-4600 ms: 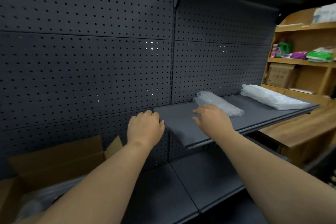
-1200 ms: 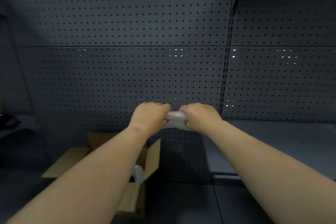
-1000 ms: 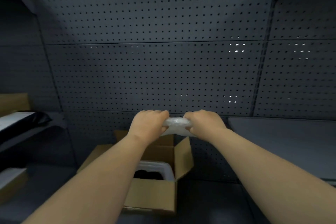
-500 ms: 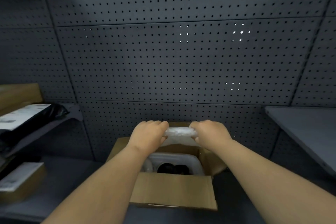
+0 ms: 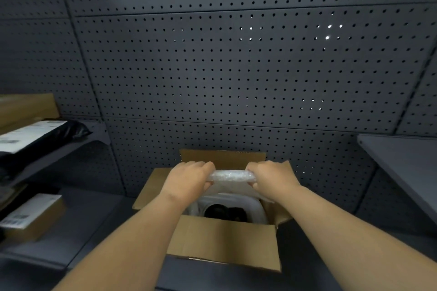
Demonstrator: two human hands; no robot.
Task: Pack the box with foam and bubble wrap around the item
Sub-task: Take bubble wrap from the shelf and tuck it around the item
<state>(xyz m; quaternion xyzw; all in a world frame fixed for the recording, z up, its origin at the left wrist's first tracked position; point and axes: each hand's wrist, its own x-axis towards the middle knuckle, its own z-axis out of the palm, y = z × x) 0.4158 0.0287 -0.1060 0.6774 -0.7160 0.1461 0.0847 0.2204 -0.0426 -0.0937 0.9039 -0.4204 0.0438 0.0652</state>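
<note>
On the far left, a black bag (image 5: 47,136) with a white paper label lies on a dark shelf (image 5: 78,146). Below it sits a small brown box (image 5: 33,216) with a white label on top.

In the middle stands an open cardboard box (image 5: 223,242) on the lower shelf, with all its flaps folded out. Inside it is a white foam tray (image 5: 254,205) with something dark in it (too dim to tell what it is).

The person's left hand (image 5: 186,183) is above the box, and its fingers (image 5: 201,166) are curled tight around the left end of a roll of bubble wrap (image 5: 230,176). The roll is held flat, just over the open box, near the back flap. The right hand (image 5: 272,179) grips the other end, with fingers (image 5: 254,170) curled round it too.

Behind everything is a dark wall full of little holes (image 5: 236,66). On the far right, a grey shelf (image 5: 402,160) sticks out.
</note>
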